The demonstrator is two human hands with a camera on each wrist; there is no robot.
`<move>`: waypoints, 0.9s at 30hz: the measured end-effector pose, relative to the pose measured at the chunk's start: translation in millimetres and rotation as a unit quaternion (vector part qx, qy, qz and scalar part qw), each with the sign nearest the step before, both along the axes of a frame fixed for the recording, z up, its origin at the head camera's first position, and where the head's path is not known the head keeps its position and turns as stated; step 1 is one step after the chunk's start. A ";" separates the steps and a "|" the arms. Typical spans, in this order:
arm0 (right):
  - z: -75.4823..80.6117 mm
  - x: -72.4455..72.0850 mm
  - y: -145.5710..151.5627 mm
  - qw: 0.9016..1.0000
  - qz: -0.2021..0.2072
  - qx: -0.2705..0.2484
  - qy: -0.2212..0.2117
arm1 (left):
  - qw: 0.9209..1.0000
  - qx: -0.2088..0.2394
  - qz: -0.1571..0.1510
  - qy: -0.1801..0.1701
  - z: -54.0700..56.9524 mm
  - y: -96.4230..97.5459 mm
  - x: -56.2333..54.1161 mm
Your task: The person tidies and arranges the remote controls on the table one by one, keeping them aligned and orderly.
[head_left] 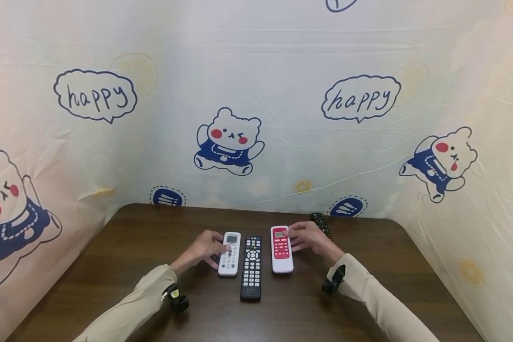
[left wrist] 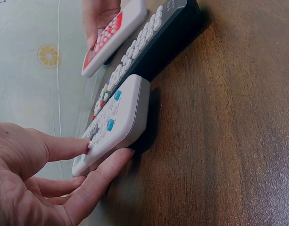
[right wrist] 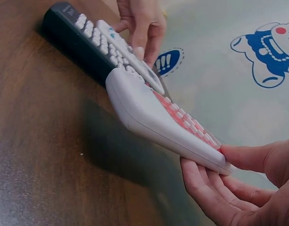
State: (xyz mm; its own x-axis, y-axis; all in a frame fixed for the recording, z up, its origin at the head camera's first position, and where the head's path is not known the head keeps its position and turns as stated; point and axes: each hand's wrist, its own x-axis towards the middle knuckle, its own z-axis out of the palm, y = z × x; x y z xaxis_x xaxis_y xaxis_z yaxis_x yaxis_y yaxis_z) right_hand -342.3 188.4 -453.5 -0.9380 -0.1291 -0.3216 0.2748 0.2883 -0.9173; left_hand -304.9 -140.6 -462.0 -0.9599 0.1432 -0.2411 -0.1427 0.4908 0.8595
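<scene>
My left hand (head_left: 206, 248) holds a white remote control (head_left: 229, 262) with a small grey screen. In the left wrist view, the thumb lies on its buttons and the fingers are at its side and underneath. A red-and-white remote control (head_left: 282, 263) is in my right hand (head_left: 311, 237). The right wrist view has its thumb on the button face (right wrist: 189, 123) and its fingers below, with the remote raised off the table. Between the two lies a long black remote control (head_left: 251, 280) with white buttons, touched by neither hand.
Behind the right hand, another dark remote control (head_left: 321, 223) lies near the back edge, partly hidden. All this is on a brown wooden table (head_left: 290, 313). A printed cloth (head_left: 290, 190) with cartoon bears hangs at the back and both sides.
</scene>
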 end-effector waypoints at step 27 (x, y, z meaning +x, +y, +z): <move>-10.7 4.4 -7.6 1.000 0.011 0.019 0.009 | 1.000 0.007 0.002 -0.004 -2.2 1.9 -3.2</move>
